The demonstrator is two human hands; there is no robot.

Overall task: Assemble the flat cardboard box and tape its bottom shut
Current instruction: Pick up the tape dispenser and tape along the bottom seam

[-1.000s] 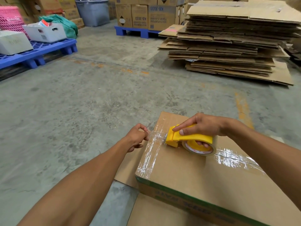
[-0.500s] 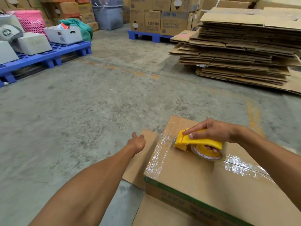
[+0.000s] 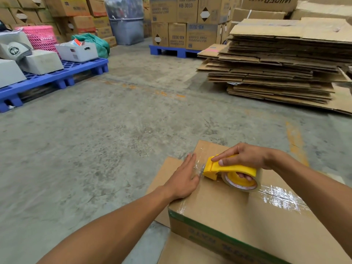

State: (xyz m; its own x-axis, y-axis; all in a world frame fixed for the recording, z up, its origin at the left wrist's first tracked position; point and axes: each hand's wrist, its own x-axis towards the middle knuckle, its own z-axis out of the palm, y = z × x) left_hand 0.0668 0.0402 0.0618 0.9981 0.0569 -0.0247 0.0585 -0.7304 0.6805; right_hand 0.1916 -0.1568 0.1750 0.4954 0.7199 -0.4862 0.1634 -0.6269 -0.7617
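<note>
Pressing now: my left hand, half a second ago lifted clear, lies flat with straight fingers on the taped edge | brown cardboard box on the concrete floor; right hand grips yellow tape dispenser | strip looks ready to tear

The stacked cartons read "KB 3033" and "KB-3033 MULTIPURPOSE FOAM CLEANER" (upside down); the top carton reads "WIPER", inverted.

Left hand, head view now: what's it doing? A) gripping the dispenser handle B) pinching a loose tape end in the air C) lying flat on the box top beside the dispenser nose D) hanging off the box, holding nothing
C: the left hand lies with fingers straight on the box top, over the tape right by the nose of the yellow tape dispenser, which the right hand grips.
</note>
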